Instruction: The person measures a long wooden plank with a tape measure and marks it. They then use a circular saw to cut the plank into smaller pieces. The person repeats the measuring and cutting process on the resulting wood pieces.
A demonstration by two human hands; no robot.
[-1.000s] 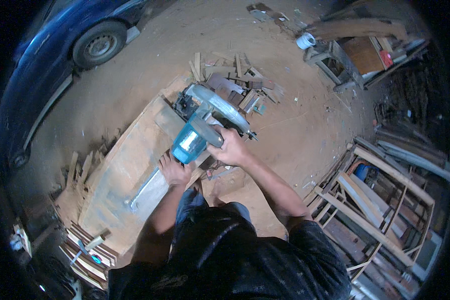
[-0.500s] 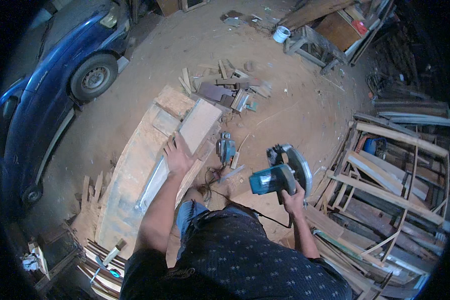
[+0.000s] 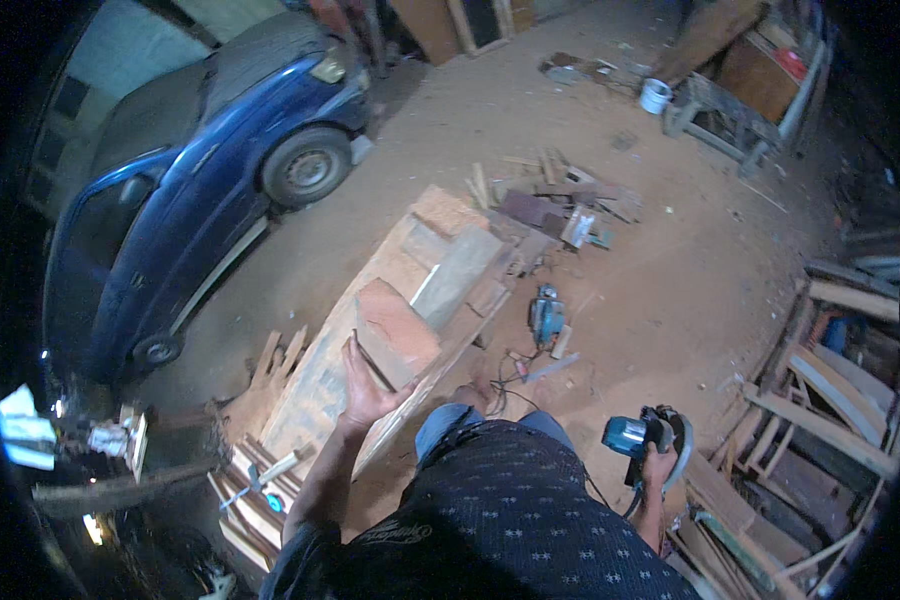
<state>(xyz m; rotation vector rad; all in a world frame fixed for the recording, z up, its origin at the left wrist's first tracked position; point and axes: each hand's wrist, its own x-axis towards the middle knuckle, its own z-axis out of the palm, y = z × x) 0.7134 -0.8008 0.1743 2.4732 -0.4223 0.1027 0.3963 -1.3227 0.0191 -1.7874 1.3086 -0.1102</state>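
My left hand (image 3: 368, 392) is closed on a thick wooden block (image 3: 398, 325) with a reddish-orange cut face, its thumb and fingers along the near side. The block is tilted over a dusty wooden work board (image 3: 315, 385). Beyond it lies a greyish plank (image 3: 460, 268) on the same board. Off to the right, my right hand (image 3: 658, 466) grips the handle of a teal circular saw (image 3: 626, 436), held in the air away from the wood. A cord hangs below the saw.
A teal power planer (image 3: 546, 318) sits on the dirt floor among cords. Wood offcuts (image 3: 530, 208) are heaped past the board. A blue car (image 3: 205, 170) stands at left. Timber and frames (image 3: 820, 430) fill the right side. A hammer (image 3: 270, 475) rests on wood strips at lower left.
My left hand has moved from lying on the plank to holding the reddish block. The circular saw has swung lower and nearer my right side. The view has turned left.
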